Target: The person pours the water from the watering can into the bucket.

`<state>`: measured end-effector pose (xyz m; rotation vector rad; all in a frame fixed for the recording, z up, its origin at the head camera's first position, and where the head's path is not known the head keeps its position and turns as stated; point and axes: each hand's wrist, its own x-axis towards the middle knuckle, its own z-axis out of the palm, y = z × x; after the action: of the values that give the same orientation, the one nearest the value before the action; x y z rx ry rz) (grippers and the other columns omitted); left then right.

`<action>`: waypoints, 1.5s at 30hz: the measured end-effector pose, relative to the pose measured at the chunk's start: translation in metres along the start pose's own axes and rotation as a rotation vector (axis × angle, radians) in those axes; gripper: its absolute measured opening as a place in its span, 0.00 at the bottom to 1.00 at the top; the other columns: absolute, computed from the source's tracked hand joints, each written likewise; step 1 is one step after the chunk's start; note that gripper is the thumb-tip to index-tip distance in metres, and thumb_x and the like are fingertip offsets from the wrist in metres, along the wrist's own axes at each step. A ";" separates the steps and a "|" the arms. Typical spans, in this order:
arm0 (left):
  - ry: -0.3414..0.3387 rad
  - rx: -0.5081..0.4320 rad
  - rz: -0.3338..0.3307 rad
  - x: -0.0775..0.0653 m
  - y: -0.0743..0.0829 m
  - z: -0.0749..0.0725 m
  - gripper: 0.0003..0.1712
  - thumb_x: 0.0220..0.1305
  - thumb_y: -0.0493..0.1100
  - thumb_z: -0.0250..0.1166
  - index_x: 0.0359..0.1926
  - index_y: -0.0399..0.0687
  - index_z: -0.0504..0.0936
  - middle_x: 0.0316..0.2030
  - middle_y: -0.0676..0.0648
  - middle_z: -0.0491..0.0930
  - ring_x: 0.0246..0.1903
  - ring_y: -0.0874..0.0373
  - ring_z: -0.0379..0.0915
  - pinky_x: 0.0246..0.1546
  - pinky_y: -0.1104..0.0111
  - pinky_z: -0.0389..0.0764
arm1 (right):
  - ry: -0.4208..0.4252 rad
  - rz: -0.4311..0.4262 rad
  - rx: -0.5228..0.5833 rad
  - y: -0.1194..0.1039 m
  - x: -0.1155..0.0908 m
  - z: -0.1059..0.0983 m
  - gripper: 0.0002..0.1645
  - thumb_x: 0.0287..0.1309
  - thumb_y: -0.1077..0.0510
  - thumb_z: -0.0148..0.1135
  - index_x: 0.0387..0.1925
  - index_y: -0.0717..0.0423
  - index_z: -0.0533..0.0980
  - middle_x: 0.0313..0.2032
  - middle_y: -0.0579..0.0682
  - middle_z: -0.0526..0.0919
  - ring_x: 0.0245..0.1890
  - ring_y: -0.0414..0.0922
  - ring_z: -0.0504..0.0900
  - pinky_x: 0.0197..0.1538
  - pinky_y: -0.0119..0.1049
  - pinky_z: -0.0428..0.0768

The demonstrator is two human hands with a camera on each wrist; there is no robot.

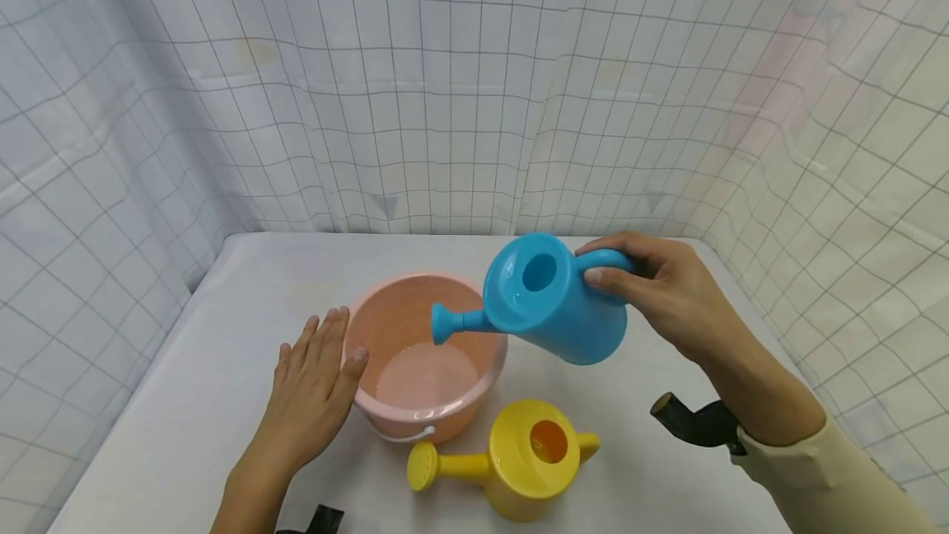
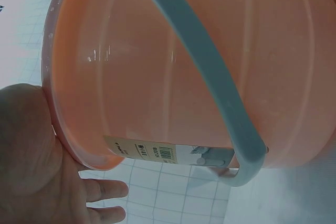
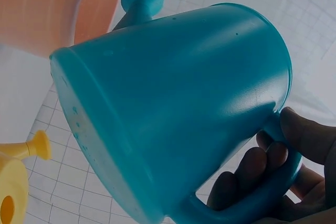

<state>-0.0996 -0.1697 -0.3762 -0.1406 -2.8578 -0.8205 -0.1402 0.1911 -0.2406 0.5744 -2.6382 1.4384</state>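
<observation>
I've got the blue can (image 1: 574, 328) up off the desk (image 1: 630, 419), leaning toward its spout (image 1: 474, 320), with the rose (image 1: 442, 324) above the inside of the bucket (image 1: 400, 311). The fingers (image 3: 252, 163) of the right hand (image 1: 660, 291) are curled through the handle (image 1: 602, 259), thumb on it too, so that grip looks fine from here. The left hand (image 1: 315, 390) is flat, fingers straight, resting against the bucket's rim (image 1: 404, 415) and not gripping anything. That's the bit that bugs me: if the can knocks the rim, I reckon a flat palm could let the bucket skid or tip. Also, the can's fat end hangs outside the bucket, so roll it sideways and anything inside could slop out of the opening (image 1: 539, 272) onto the desk. Can't see if there's water in there, but my right wrist cam shows what look like droplets (image 3: 75, 110) on the base, and a wet handle might let the can twist. Last worry is the yellow can (image 1: 519, 468), just beside the bucket, right by the bail (image 1: 404, 437). A shove from the bucket could topple it.
</observation>
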 end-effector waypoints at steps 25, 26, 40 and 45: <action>0.011 0.008 0.012 0.001 0.001 0.000 0.37 0.73 0.60 0.38 0.75 0.50 0.44 0.73 0.37 0.49 0.73 0.38 0.35 0.66 0.35 0.36 | -0.014 -0.011 -0.039 -0.003 0.002 -0.001 0.18 0.60 0.50 0.62 0.50 0.53 0.78 0.50 0.52 0.82 0.52 0.53 0.79 0.55 0.60 0.75; 0.010 0.007 0.011 0.001 0.000 0.000 0.37 0.73 0.60 0.38 0.75 0.50 0.44 0.73 0.37 0.49 0.73 0.38 0.35 0.66 0.35 0.36 | -0.013 -0.013 -0.041 -0.004 0.002 -0.001 0.18 0.60 0.51 0.62 0.50 0.53 0.78 0.50 0.52 0.82 0.52 0.53 0.79 0.55 0.60 0.75; -0.001 0.003 -0.002 0.000 -0.001 0.001 0.37 0.73 0.61 0.38 0.75 0.50 0.44 0.73 0.37 0.49 0.73 0.38 0.35 0.66 0.35 0.36 | -0.013 0.000 -0.072 -0.009 0.001 0.000 0.18 0.59 0.50 0.62 0.50 0.51 0.78 0.51 0.53 0.81 0.52 0.57 0.79 0.54 0.63 0.74; 0.001 0.005 -0.003 0.000 0.000 0.001 0.37 0.73 0.61 0.38 0.75 0.50 0.44 0.73 0.37 0.49 0.73 0.38 0.36 0.66 0.35 0.36 | -0.015 -0.009 -0.072 -0.009 0.002 0.000 0.18 0.59 0.51 0.63 0.50 0.52 0.78 0.51 0.53 0.82 0.52 0.57 0.79 0.54 0.63 0.74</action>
<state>-0.0998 -0.1695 -0.3770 -0.1348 -2.8598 -0.8135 -0.1384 0.1863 -0.2333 0.5914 -2.6825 1.3358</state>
